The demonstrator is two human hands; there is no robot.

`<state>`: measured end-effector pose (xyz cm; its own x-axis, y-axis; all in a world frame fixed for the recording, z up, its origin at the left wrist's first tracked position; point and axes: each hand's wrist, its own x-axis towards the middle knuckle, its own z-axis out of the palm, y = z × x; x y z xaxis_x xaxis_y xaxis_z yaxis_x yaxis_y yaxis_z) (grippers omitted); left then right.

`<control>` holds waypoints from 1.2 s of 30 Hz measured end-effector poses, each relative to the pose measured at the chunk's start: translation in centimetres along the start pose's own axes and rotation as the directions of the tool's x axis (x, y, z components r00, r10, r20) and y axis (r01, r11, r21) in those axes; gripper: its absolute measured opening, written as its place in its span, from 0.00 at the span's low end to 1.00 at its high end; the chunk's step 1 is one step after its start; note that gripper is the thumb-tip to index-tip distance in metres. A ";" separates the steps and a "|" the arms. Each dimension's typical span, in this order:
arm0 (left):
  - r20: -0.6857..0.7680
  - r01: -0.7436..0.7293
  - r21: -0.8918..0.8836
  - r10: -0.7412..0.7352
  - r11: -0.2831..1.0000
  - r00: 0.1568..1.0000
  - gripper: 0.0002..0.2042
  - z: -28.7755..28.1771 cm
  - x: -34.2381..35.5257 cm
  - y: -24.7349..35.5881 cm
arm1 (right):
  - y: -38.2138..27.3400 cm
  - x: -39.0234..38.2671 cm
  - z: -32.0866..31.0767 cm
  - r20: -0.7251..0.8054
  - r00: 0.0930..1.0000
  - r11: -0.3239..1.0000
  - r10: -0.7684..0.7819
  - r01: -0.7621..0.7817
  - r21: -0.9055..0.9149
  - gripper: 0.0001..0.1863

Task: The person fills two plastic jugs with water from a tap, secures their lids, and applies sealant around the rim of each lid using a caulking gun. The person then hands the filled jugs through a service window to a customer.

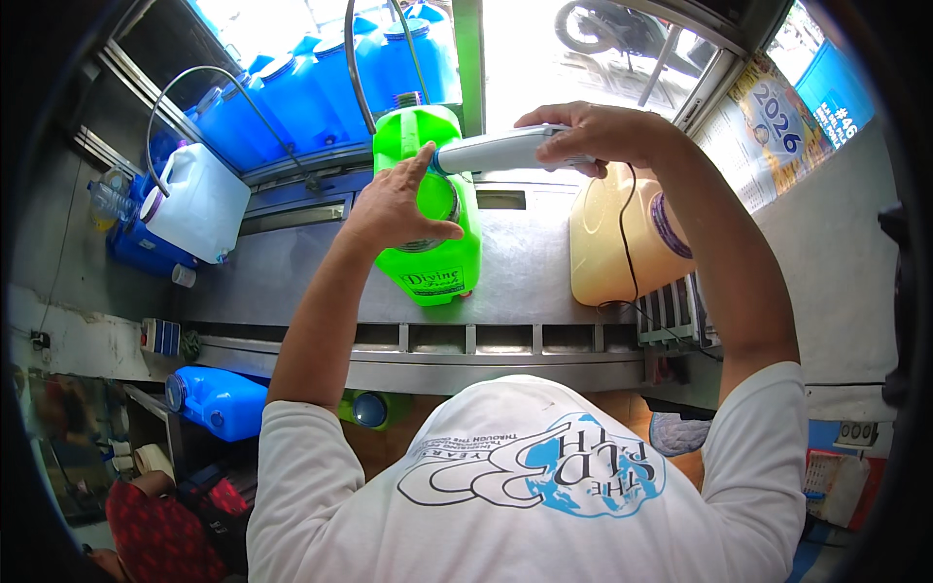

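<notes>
Where the metal counter [530,277] stretches across the middle of the frame, I have the green jug [457,257] resting on it, just left of centre. I see the left hand [394,206] spread, thumb and fingers apart around the jug's round neck [439,201]; how firmly they press, I cannot tell. The right hand [598,136] is wrapped around a grey handheld tool [501,149], its nozzle close to the left fingertips, a dark cord [627,233] trailing down. A slotted channel [476,339] lines the counter's near edge. Right of centre I see a yellowish jug [607,253]; at left, a white jug [204,199]. Blue jugs [330,92] crowd the upper left, a poster [768,112] hangs at upper right, and red patterned clothing [165,534] shows on someone at lower left.
</notes>
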<state>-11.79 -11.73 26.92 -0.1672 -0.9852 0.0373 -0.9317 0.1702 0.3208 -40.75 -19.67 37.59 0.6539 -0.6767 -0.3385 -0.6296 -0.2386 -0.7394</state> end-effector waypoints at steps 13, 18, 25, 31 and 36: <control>-0.470 -0.341 -0.724 -0.067 0.600 0.880 0.77 8.0 -3.3 -6.0 | -3.9 1.3 0.1 0.009 1.000 0.988 -0.012 0.013 -0.152 0.35; -0.505 -0.365 -0.679 -0.044 0.637 0.862 0.76 8.5 -3.2 -6.0 | -5.5 2.9 1.0 0.008 1.000 0.980 -0.022 0.023 -0.197 0.35; -0.527 -0.429 -0.658 0.028 0.619 0.849 0.75 9.1 -3.5 -6.9 | -2.4 -1.4 -0.3 -0.005 1.000 0.988 -0.006 0.005 -0.155 0.37; -0.538 -0.432 -0.608 0.054 0.666 0.841 0.74 8.9 -3.5 -6.3 | 0.9 -7.7 2.4 -0.041 0.994 0.991 0.102 -0.098 0.086 0.33; -0.528 -0.396 -0.582 0.040 0.710 0.848 0.74 9.1 -3.7 -6.4 | 0.1 -8.5 4.6 -0.037 0.994 0.991 0.101 -0.097 0.089 0.33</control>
<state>-8.14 -9.03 16.12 -0.0092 -0.8388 0.5444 -0.4071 0.5004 0.7641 -44.44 -10.75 37.71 0.5710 -0.7225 -0.3898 -0.6505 -0.1086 -0.7517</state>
